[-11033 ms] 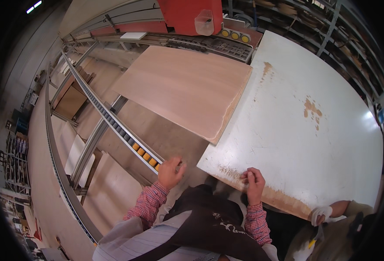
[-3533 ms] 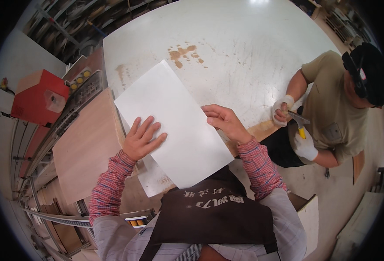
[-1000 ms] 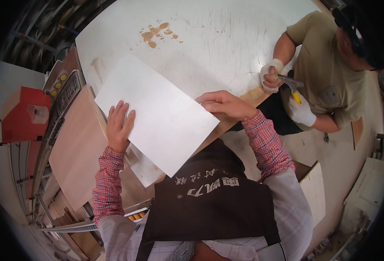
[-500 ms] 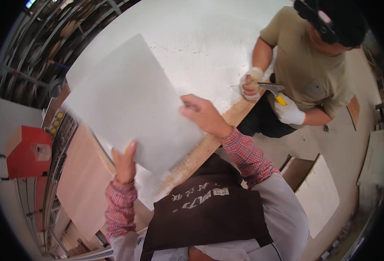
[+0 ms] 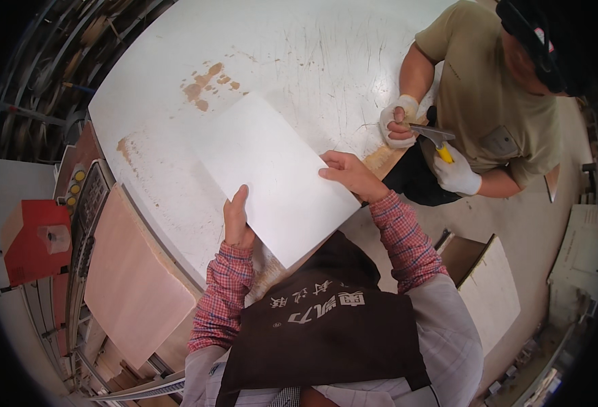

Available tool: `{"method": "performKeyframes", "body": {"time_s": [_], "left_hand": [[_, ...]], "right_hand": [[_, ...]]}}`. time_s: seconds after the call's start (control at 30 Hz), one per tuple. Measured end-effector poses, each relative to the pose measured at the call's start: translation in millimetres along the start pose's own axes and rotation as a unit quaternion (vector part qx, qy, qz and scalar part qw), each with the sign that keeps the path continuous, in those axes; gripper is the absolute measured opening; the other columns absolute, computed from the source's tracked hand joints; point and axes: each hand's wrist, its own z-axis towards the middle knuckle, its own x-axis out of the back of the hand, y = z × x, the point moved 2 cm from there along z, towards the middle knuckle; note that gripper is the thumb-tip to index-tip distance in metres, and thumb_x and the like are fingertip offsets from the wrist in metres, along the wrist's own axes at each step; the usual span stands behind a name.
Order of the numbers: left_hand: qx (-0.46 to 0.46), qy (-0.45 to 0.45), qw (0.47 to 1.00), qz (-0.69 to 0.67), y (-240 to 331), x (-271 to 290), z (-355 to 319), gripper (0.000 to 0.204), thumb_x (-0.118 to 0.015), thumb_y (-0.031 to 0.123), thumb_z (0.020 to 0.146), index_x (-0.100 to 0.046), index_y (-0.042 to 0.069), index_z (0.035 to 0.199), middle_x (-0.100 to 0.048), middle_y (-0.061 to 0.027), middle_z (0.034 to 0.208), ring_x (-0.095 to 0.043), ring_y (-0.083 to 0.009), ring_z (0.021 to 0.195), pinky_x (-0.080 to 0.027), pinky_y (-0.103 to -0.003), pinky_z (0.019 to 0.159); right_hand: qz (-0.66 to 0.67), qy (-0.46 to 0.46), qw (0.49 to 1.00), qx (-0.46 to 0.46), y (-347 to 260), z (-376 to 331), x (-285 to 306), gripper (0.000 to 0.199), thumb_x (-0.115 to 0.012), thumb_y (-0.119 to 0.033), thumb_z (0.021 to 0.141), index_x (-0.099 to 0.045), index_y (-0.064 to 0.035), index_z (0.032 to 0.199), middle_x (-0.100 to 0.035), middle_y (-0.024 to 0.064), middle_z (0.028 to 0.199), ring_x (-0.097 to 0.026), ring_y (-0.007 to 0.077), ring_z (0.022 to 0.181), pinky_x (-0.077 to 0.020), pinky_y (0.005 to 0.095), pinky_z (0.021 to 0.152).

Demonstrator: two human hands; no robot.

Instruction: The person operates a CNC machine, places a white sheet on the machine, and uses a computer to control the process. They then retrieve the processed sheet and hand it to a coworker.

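Note:
I hold a white rectangular panel (image 5: 272,173) over the near edge of a big white worktable (image 5: 292,54). My left hand (image 5: 236,220) grips the panel's near left edge, fingers on top. My right hand (image 5: 350,174) holds its right edge. The panel lies tilted, one corner pointing toward my dark apron (image 5: 329,329).
A co-worker in an olive shirt (image 5: 489,102) stands at the right with white gloves, holding a yellow-handled scraper (image 5: 436,141) at the table's edge. A light wood sheet (image 5: 133,278) lies at the left beside a red machine (image 5: 34,237). More boards (image 5: 489,292) lean at lower right.
The panel has come down from a raised tilt to lie nearly flat over the table edge. My left hand has shifted up along its near edge. The view has swung.

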Motion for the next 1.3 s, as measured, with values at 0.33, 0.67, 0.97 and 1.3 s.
{"method": "performKeyframes", "body": {"time_s": [0.33,0.67,0.97,1.3], "left_hand": [[0.031,0.008,0.999,-0.04,-15,-12,40,0.05,-0.057,0.026,0.1,-0.049,-0.009,0.134,-0.062,-0.0182,0.128,-0.065,-0.0295,0.111,-0.055,-0.04,0.094],[0.018,0.027,0.999,-0.043,-18,-40,68,0.048,-0.057,0.028,0.1,-0.051,-0.008,0.132,-0.062,-0.0169,0.126,-0.062,-0.0291,0.115,-0.053,-0.042,0.096],[0.217,-0.026,0.884,0.414,50,-31,57,0.048,-0.051,0.043,0.101,-0.063,-0.001,0.086,-0.071,-0.0146,0.079,-0.071,-0.0227,0.06,-0.059,-0.031,0.052],[-0.308,0.082,0.793,0.52,69,62,-19,0.02,-0.057,0.013,0.098,-0.065,-0.005,0.106,-0.068,-0.012,0.098,-0.067,-0.0206,0.094,-0.052,-0.031,0.077]], "right_hand": [[-0.005,0.036,0.999,0.003,11,28,41,0.027,-0.052,-0.019,0.102,-0.068,0.0015,0.11,-0.07,0.0017,0.097,-0.063,0.007,0.083,-0.0522,0.0222,0.077],[0.125,0.185,0.971,-0.081,28,-45,65,0.035,-0.053,-0.022,0.103,-0.051,-0.0022,0.132,-0.068,0.0121,0.107,-0.069,0.0217,0.1,-0.0567,0.0323,0.077],[0.259,0.215,0.933,0.131,17,-28,32,0.046,-0.05,-0.013,0.103,-0.038,0.0044,0.144,-0.059,0.0202,0.131,-0.057,0.028,0.126,-0.0482,0.0382,0.104],[-0.211,0.212,0.935,0.19,64,-87,-55,0.014,-0.062,-0.009,0.094,-0.069,0.0004,0.101,-0.07,0.0095,0.096,-0.066,0.0201,0.087,-0.0511,0.0309,0.081]]}}
